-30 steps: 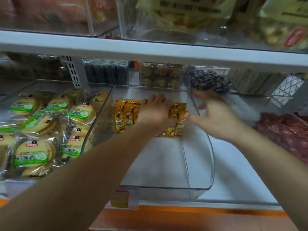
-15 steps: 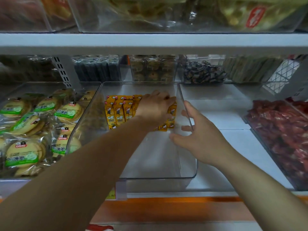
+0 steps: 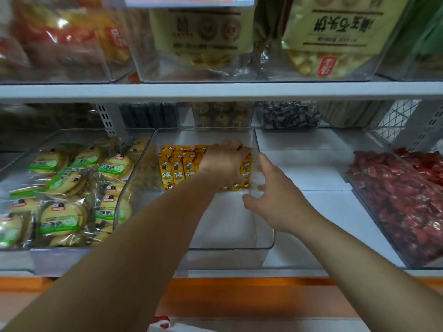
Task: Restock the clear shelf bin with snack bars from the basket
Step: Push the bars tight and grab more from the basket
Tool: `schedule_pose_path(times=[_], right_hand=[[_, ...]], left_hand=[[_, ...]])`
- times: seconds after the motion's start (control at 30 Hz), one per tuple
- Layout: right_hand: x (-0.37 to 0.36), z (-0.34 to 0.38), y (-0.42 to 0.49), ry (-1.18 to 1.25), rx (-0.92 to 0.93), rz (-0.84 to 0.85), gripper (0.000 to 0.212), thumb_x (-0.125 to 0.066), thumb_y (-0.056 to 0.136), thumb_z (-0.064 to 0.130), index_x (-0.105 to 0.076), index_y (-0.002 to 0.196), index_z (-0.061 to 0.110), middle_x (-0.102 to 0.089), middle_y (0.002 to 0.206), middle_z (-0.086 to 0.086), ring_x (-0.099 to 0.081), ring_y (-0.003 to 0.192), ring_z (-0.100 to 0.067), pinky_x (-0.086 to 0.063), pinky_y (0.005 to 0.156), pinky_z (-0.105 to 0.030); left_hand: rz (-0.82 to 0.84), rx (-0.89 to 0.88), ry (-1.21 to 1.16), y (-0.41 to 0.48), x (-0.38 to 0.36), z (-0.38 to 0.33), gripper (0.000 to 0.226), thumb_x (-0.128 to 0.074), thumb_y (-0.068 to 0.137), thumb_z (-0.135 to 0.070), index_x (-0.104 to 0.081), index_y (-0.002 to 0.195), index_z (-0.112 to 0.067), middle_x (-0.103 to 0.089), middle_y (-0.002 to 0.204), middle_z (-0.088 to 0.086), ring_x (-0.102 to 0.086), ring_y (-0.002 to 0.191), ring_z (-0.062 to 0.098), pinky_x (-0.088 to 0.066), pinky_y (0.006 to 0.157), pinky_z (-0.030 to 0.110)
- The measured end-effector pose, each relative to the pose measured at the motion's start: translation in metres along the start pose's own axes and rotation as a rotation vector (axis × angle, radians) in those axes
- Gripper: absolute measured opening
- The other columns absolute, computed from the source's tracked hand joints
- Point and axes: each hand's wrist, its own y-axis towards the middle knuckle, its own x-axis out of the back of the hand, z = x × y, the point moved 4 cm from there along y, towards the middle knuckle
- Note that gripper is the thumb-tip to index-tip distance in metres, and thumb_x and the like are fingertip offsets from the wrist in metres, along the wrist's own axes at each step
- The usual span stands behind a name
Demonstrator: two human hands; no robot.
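Handling the snack bars (image 3: 177, 166) looks easy on weight but fiddly: they are thin yellow foil sachets, light, glossy and probably slippery, soft enough to bend or fan out if pushed from one end. I judge they are best taken several at once across their flat middles, or squared up by pressing along their long edges, not by the crimped ends. They lie in a row at the back of the clear shelf bin (image 3: 227, 257), whose front half is bare. The left grip (image 3: 225, 161) lies on top of the row's right part, fingers bent over the far ends. Whether it pinches any bars or only presses them flat I cannot tell, as the back of the hand hides the fingertips. The right grip (image 3: 275, 197) is spread and holds nothing, hovering at the bin's right wall just beside the last bars. The basket is not in view. A bin of round biscuits in green-labelled packets (image 3: 62, 188) stands against the left wall, and a bin of red-wrapped sweets (image 3: 407, 200) sits well apart on the right, with bare white shelf (image 3: 311, 168) between. Overhead, the upper shelf (image 3: 215, 91) leaves little headroom, so reaching deep means going in low, and the bin's tall clear walls hem in the wrists.
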Motion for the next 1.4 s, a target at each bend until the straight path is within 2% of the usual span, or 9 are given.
schedule_pose_path(times=[0.13, 0.27, 0.4, 0.57, 0.67, 0.8, 1.0, 1.23, 1.4], right_hand=[[0.005, 0.010, -0.004, -0.153, -0.032, 0.009, 0.079, -0.069, 0.082, 0.030, -0.026, 0.149, 0.021, -0.053, 0.129, -0.007, -0.056, 0.112, -0.030, -0.046, 0.082, -0.035], [0.022, 0.043, -0.022, -0.616, -0.004, -0.090, 0.069, -0.068, 0.082, 0.042, -0.037, 0.138, 0.016, -0.049, 0.127, -0.010, -0.054, 0.116, -0.037, -0.050, 0.083, -0.045], [0.027, 0.090, -0.054, -0.604, 0.125, -0.191, 0.062, -0.065, 0.082, 0.046, -0.044, 0.135, 0.022, -0.061, 0.122, -0.006, -0.060, 0.110, -0.035, -0.049, 0.081, -0.043], [-0.039, 0.107, -0.134, -0.459, 0.207, 0.198, 0.037, -0.062, 0.081, 0.052, -0.057, 0.115, 0.037, -0.068, 0.101, 0.013, -0.061, 0.103, -0.019, -0.046, 0.076, -0.035], [-0.102, 0.073, -0.178, -0.473, 0.134, 0.470, 0.033, -0.062, 0.084, 0.053, -0.061, 0.112, 0.036, -0.068, 0.100, 0.013, -0.061, 0.097, -0.016, -0.046, 0.071, -0.032], [-0.192, -0.003, -0.220, -0.388, -0.050, 0.681, 0.020, -0.063, 0.089, 0.041, -0.065, 0.107, 0.030, -0.068, 0.110, 0.000, -0.063, 0.105, -0.024, -0.052, 0.086, -0.036], [-0.285, -0.087, -0.252, -0.173, -0.330, 0.567, 0.048, -0.065, 0.091, 0.034, -0.056, 0.136, 0.020, -0.057, 0.136, -0.003, -0.054, 0.123, -0.024, -0.048, 0.103, -0.043], [-0.334, -0.127, -0.266, -0.116, -0.595, 0.242, 0.056, -0.055, 0.089, 0.040, -0.046, 0.141, 0.024, -0.039, 0.148, -0.006, -0.032, 0.136, -0.031, -0.032, 0.111, -0.050], [-0.352, -0.132, -0.269, 0.009, -0.692, 0.033, 0.055, -0.058, 0.084, 0.043, -0.046, 0.134, 0.023, -0.036, 0.140, -0.005, -0.041, 0.126, -0.028, -0.039, 0.103, -0.046]], left_hand=[[0.118, 0.069, -0.166, -0.028, 0.045, 0.003, 0.069, -0.068, 0.090, -0.046, -0.041, 0.151, -0.029, -0.051, 0.147, 0.002, -0.050, 0.132, 0.027, -0.050, 0.100, 0.041], [0.118, 0.075, -0.387, -0.111, 0.101, 0.003, 0.050, -0.069, 0.094, -0.034, -0.055, 0.141, -0.026, -0.057, 0.139, 0.001, -0.055, 0.127, 0.023, -0.046, 0.104, 0.037], [0.174, 0.000, -0.531, -0.222, 0.144, -0.005, 0.030, -0.062, 0.096, -0.050, -0.064, 0.122, -0.035, -0.061, 0.104, -0.020, -0.062, 0.089, 0.003, -0.053, 0.074, 0.026], [0.599, -0.066, -0.358, -0.333, 0.104, -0.026, 0.036, -0.050, 0.101, -0.056, -0.064, 0.124, -0.032, -0.067, 0.114, -0.011, -0.063, 0.102, 0.013, -0.046, 0.076, 0.029], [0.900, -0.142, -0.122, -0.383, 0.037, -0.041, 0.047, -0.045, 0.104, -0.053, -0.053, 0.141, -0.024, -0.059, 0.138, 0.002, -0.058, 0.126, 0.027, -0.050, 0.096, 0.039], [1.089, -0.123, -0.098, -0.425, -0.049, -0.053, 0.051, -0.050, 0.104, -0.047, -0.045, 0.146, -0.018, -0.054, 0.144, 0.007, -0.055, 0.131, 0.030, -0.050, 0.097, 0.043], [0.992, 0.134, -0.211, -0.440, -0.147, -0.046, 0.062, -0.067, 0.095, -0.047, -0.044, 0.144, -0.017, -0.052, 0.146, 0.010, -0.054, 0.128, 0.033, -0.051, 0.097, 0.047], [0.817, 0.573, -0.495, -0.455, -0.230, -0.038, 0.080, -0.078, 0.088, -0.040, -0.038, 0.151, -0.012, -0.044, 0.150, 0.014, -0.048, 0.135, 0.035, -0.044, 0.108, 0.045], [0.731, 0.741, -0.675, -0.452, -0.266, -0.043, 0.090, -0.086, 0.079, -0.039, -0.039, 0.150, -0.011, -0.037, 0.151, 0.015, -0.043, 0.138, 0.036, -0.040, 0.115, 0.047]])
